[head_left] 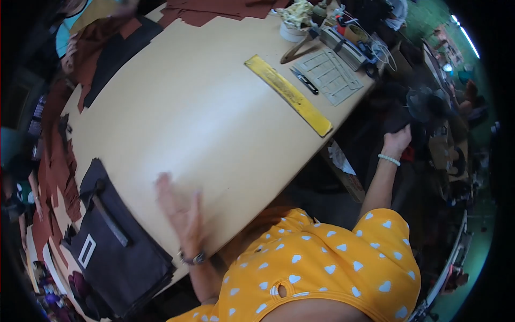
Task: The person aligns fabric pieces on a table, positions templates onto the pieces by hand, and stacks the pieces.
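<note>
My left hand (181,209), with a dark watch on its wrist, is over the near part of the pale table (214,107). Its fingers look stretched apart, slightly smeared by motion, and nothing is in them. Off the table's right side, my right hand (397,142) is closed round a dark piece of material (398,119); a beaded bracelet circles that wrist. Left of my left hand lies a stack of dark sheets (126,268), carrying a hammer (110,220) and a small white rectangular frame (87,251).
A yellow ruler (289,95) lies near the right edge, beside thread snips (304,80) and a marked template (330,77). Behind stand a white tub (292,32) and a grey device (343,48). Reddish-brown pieces (53,166) line the left side, where other people are partly visible.
</note>
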Action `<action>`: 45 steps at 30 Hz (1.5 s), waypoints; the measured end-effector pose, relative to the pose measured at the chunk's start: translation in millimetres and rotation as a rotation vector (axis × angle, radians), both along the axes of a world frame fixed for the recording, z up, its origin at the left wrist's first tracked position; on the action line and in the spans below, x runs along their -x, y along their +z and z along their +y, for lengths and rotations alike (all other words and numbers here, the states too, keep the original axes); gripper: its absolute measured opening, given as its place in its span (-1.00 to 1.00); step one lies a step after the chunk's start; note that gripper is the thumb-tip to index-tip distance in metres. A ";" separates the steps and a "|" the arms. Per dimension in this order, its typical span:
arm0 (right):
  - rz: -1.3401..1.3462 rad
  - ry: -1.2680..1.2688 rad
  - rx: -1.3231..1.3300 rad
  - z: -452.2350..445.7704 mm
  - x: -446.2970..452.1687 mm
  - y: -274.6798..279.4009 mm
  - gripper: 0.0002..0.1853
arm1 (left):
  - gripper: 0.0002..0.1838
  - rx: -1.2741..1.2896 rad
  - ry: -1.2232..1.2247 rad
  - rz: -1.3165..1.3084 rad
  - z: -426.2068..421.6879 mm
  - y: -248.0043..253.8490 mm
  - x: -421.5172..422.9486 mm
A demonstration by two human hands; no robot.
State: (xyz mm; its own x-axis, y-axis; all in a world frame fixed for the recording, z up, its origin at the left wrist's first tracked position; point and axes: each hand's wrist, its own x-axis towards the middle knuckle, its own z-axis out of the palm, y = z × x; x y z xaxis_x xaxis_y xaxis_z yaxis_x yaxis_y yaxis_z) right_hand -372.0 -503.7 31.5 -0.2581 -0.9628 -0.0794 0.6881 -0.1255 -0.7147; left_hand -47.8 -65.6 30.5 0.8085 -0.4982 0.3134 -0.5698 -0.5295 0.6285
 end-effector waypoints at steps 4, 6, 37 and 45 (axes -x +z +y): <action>0.022 0.390 0.142 49.4 -124.4 69.3 -0.59 | -0.36 0.320 -0.187 0.380 -47.3 12.6 16.4; 0.284 0.500 0.013 92.4 -191.5 72.7 -0.63 | -0.36 0.469 -0.213 0.548 -54.7 18.5 9.5; 2.109 0.295 0.926 151.1 -196.7 0.0 -0.59 | -0.33 0.551 0.356 0.662 108.5 7.9 -5.1; 1.889 0.520 0.567 113.5 -203.1 0.5 -0.68 | -0.53 0.604 0.197 0.835 107.1 7.4 0.7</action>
